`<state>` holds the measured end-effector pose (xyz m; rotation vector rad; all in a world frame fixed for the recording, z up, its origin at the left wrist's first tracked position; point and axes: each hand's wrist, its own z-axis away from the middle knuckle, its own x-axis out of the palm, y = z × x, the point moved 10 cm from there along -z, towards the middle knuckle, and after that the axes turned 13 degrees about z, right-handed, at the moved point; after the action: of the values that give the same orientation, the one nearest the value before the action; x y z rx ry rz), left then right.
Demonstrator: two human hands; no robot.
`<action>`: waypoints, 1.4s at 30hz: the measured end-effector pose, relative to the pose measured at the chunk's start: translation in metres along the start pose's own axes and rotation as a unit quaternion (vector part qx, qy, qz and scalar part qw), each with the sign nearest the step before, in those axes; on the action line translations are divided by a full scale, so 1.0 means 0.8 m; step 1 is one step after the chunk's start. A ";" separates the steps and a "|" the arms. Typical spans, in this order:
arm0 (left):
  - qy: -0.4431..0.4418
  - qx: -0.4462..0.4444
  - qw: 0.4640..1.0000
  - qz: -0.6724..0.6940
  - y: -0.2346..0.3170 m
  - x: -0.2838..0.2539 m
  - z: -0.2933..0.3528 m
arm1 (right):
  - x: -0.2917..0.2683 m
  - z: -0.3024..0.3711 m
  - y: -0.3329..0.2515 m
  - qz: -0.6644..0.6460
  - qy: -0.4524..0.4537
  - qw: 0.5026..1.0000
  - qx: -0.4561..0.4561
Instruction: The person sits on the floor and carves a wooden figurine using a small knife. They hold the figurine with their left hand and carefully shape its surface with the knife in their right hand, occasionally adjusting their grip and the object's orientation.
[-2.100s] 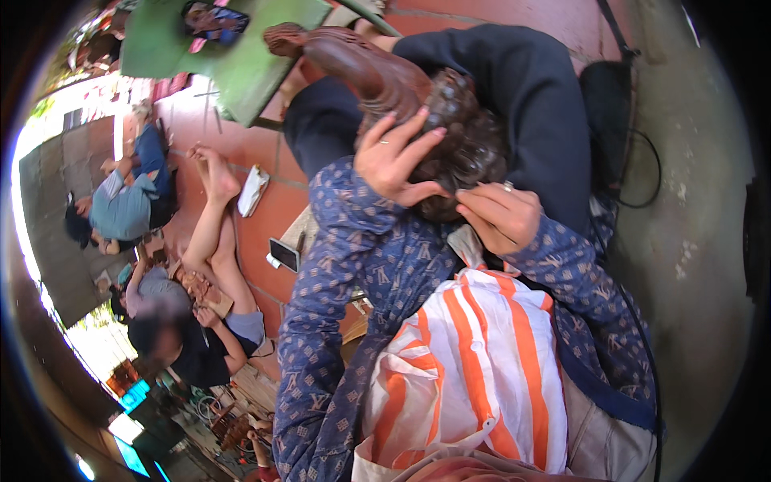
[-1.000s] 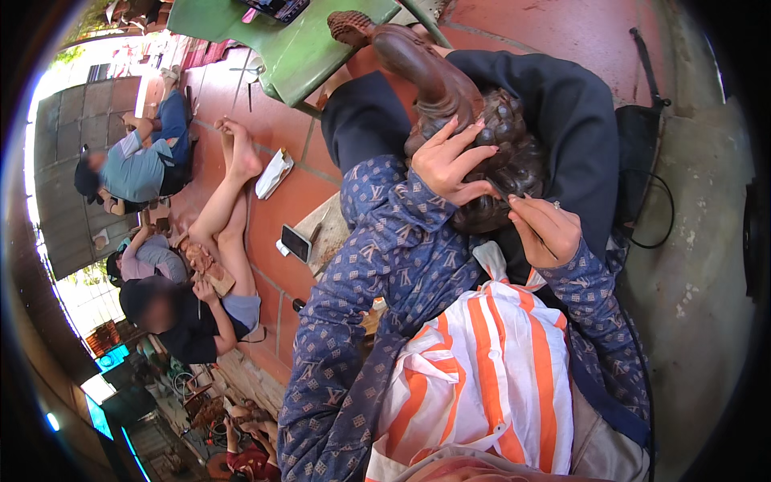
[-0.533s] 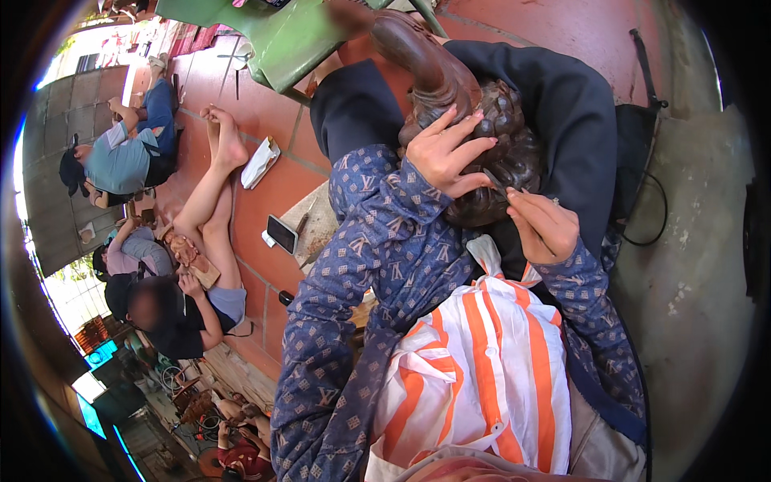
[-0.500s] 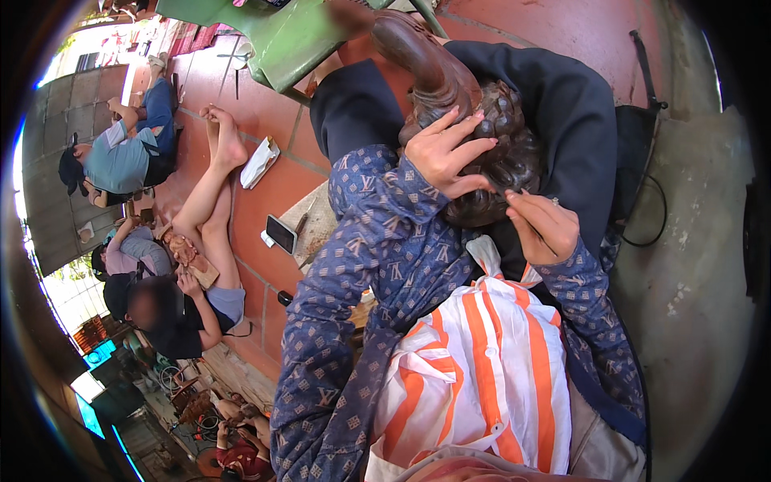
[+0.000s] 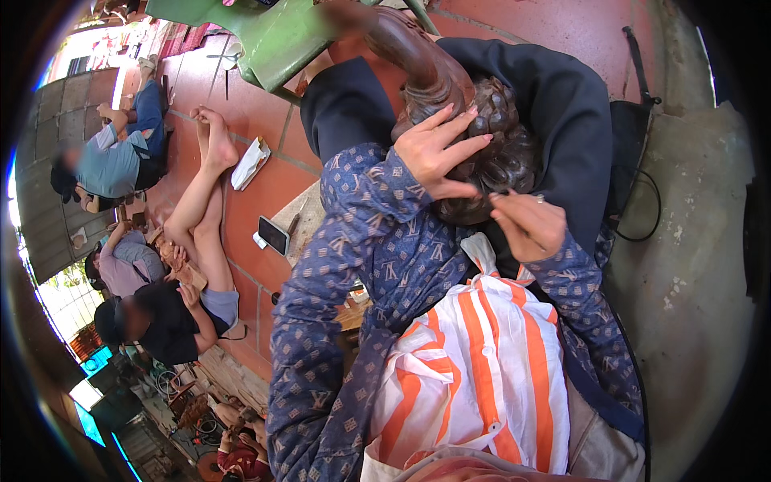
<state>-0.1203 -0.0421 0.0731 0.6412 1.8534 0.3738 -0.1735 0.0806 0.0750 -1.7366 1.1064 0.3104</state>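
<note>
A dark brown wood carving (image 5: pixel 504 165), with curled lumpy forms and a smooth curved part reaching away from me, rests in my lap between my dark-trousered legs. My left hand (image 5: pixel 442 154) lies over its near left side, fingers spread, thumb pointing toward my right hand. At the carving's near right edge my right hand (image 5: pixel 532 225) is closed in a pinch, its fingertips close to the left thumb. Whatever sits in that pinch, if anything, is too small to tell. The carving's underside is hidden.
A green plastic chair (image 5: pixel 277 40) stands at the far side. To the left lie a phone (image 5: pixel 274 234), a pale board (image 5: pixel 301 215) and a white packet (image 5: pixel 251 164) on red tiles. Co-workers sit further left, one holding a light wood carving (image 5: pixel 189 275). A black cable (image 5: pixel 657 210) loops at right.
The whole view has shifted slightly. My right hand has turned a little and moved left, nearer the left thumb. The left hand keeps its place on the carving.
</note>
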 end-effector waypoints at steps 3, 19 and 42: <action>-0.079 0.029 0.996 -0.025 0.011 0.001 -0.008 | 0.016 -0.005 -0.010 -0.007 -0.025 0.999 -0.022; -0.050 -0.030 0.998 0.021 0.000 0.001 -0.001 | 0.015 -0.007 -0.018 0.017 -0.019 0.999 -0.035; 0.008 -0.023 0.999 0.044 -0.006 0.018 0.017 | 0.000 0.001 -0.007 0.031 0.014 0.999 -0.006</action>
<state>-0.1129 -0.0383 0.0547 0.6909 1.8303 0.4796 -0.1687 0.0814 0.0783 -1.7250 1.1834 0.3325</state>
